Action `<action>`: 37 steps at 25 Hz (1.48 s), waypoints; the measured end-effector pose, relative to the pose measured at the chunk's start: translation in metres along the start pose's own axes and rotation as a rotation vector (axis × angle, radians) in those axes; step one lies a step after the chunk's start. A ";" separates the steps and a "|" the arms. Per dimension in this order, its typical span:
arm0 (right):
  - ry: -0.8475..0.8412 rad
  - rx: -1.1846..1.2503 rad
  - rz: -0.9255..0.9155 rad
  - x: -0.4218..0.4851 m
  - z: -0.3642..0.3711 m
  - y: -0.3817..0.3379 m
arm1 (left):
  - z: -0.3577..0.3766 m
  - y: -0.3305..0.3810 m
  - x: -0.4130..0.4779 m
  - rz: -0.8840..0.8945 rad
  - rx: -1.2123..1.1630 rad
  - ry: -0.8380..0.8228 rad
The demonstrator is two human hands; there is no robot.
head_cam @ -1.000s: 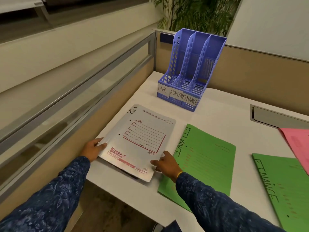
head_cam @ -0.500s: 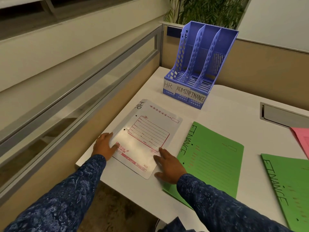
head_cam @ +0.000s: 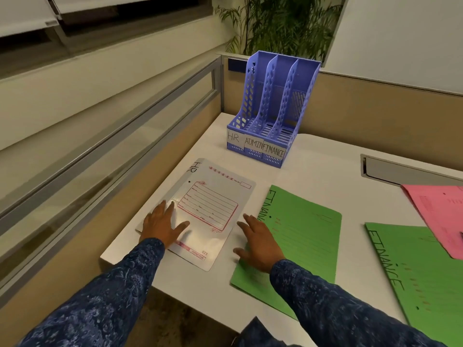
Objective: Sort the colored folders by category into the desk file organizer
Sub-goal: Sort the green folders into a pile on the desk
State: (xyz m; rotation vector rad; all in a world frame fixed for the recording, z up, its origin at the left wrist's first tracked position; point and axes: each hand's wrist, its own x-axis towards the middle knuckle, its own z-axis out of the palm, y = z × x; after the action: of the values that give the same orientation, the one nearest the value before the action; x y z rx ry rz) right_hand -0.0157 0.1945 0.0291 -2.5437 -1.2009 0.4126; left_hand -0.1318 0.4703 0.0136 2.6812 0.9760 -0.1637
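White desk [head_cam: 323, 171], beige partition [head_cam: 390, 116], window blinds [head_cam: 25, 18], potted palm [head_cam: 283, 26] behind.

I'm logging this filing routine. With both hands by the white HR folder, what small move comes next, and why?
Probably slide the fingers of the left hand and right hand under the side edges of the white HR folder to lift it. It lies flat on the desk, both hands are open, and the HR slot of the organizer stands empty.
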 end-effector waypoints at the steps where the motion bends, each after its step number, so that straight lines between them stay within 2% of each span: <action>1: 0.026 0.002 0.025 -0.006 -0.004 0.006 | 0.001 0.012 0.000 0.032 0.001 0.003; 15: 0.175 0.034 0.422 -0.125 -0.033 0.121 | 0.060 0.235 -0.042 0.601 0.139 -0.082; 24: 0.245 0.028 0.701 -0.235 -0.035 0.208 | 0.098 0.352 -0.105 0.800 0.230 -0.159; 31: 0.283 0.049 0.859 -0.309 -0.039 0.265 | 0.138 0.422 -0.152 0.821 0.194 -0.261; 34: 0.306 0.060 0.968 -0.340 -0.044 0.294 | 0.150 0.449 -0.177 0.741 0.080 -0.277; 37: 0.317 0.056 1.063 -0.365 -0.049 0.319 | 0.153 0.471 -0.195 0.569 -0.073 -0.311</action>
State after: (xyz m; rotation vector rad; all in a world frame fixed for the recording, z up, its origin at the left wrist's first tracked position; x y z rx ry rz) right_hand 0.0020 -0.2911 -0.0012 -2.8319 0.3402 0.2169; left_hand 0.0208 -0.0392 0.0119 2.6358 0.1125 -0.3951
